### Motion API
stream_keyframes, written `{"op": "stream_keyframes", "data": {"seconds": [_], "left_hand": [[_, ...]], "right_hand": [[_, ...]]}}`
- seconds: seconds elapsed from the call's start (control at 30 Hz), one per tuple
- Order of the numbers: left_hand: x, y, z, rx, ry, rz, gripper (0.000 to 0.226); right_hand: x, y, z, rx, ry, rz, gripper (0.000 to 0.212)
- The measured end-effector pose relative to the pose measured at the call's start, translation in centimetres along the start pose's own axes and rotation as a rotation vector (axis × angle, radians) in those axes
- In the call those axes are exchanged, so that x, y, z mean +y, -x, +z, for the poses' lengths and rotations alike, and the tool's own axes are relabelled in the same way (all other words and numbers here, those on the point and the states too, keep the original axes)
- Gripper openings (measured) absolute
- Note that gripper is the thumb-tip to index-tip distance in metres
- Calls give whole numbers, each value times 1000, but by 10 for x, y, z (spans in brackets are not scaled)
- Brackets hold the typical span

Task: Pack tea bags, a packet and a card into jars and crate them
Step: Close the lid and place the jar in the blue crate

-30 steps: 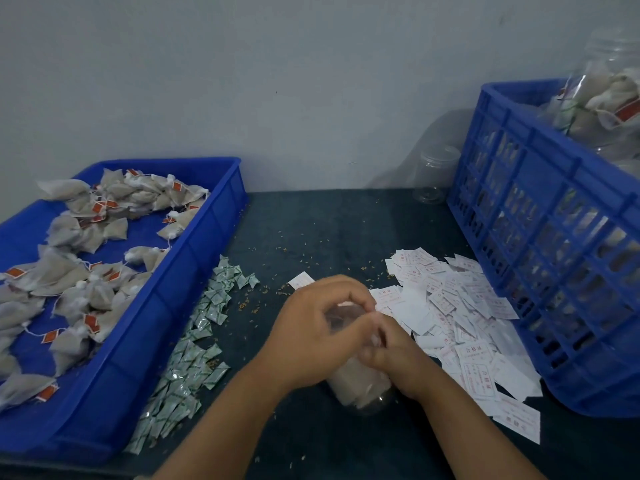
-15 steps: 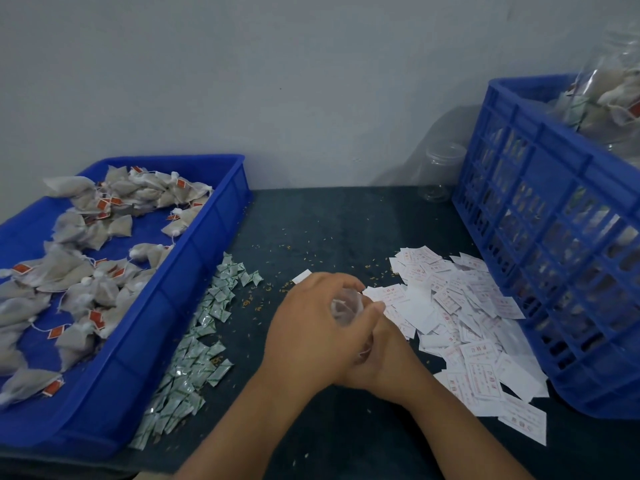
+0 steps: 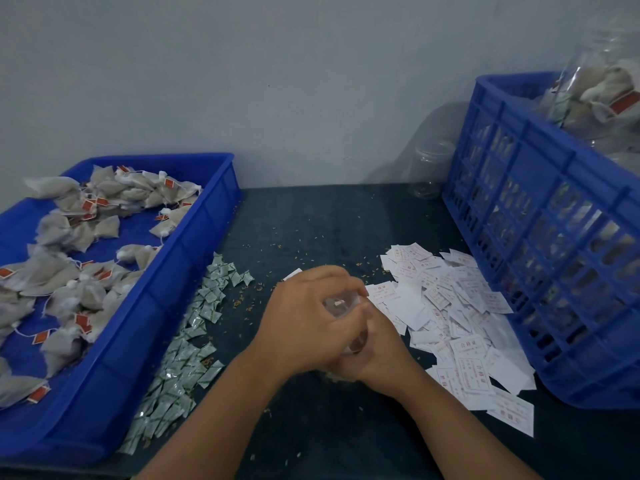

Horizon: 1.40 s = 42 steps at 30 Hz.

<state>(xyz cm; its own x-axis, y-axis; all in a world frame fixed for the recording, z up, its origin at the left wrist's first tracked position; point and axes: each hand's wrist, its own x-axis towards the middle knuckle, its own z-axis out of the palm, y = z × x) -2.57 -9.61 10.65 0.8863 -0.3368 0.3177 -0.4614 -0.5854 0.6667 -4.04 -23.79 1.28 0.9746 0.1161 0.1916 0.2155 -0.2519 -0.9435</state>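
Observation:
Both hands wrap a clear plastic jar (image 3: 341,304) at the middle of the dark table. My left hand (image 3: 304,323) covers its top and left side, and my right hand (image 3: 377,351) grips it low on the right. Only a little of the jar shows between the fingers, with pale contents inside. Tea bags (image 3: 69,271) with red tags lie in the blue tray (image 3: 145,327) at left. Small green-printed packets (image 3: 187,341) are strewn beside the tray. White printed cards (image 3: 457,320) are heaped at right, next to the blue crate (image 3: 540,258).
A filled jar (image 3: 602,88) sticks up out of the crate at the top right. An empty clear jar (image 3: 431,171) stands against the wall behind the crate's left corner. Loose tea crumbs dot the tabletop. A grey wall closes the back.
The hands have closed in over the jar, so less of it shows than a second ago. The left hand has shifted over its top.

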Motion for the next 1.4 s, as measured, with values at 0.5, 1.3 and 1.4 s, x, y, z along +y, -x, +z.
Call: {"op": "stream_keyframes", "data": {"seconds": [0.5,1.3,1.4], "left_hand": [[-12,12,21,213,227,-220,73],[-29,3,-3,-76,290,-48,46],[-26,10,-6,-58,200,-51,45]], "right_hand": [[-10,6,6,208,88,-78,74],[-11,14,7,321,285,-105,73],[-36,10,-3,187,458,-38,90]]}}
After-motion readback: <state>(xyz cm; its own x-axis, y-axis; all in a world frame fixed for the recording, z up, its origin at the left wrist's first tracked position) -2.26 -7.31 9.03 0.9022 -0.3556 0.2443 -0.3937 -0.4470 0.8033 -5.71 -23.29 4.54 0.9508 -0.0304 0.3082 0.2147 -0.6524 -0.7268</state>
